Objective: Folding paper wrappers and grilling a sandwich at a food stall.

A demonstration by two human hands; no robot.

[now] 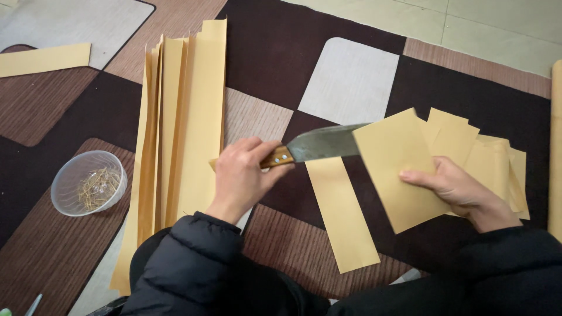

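My left hand point(241, 178) grips the wooden handle of a large knife point(321, 143), whose grey blade points right. The blade tip is hidden behind a yellow-brown paper sheet point(398, 169) that my right hand point(453, 190) holds lifted and slightly blurred. A long strip of the same paper point(342, 216) lies on the rug under the blade. A loose pile of cut paper pieces point(497, 161) sits behind my right hand. To the left of my left hand lies a stack of long paper strips point(181, 134).
A clear plastic bowl point(89, 182) with small gold metal pieces stands at the left on the patterned brown rug point(275, 52). Another paper strip point(44, 59) lies at the far left, a paper roll edge point(556, 146) at the right. Tiled floor point(468, 23) lies beyond.
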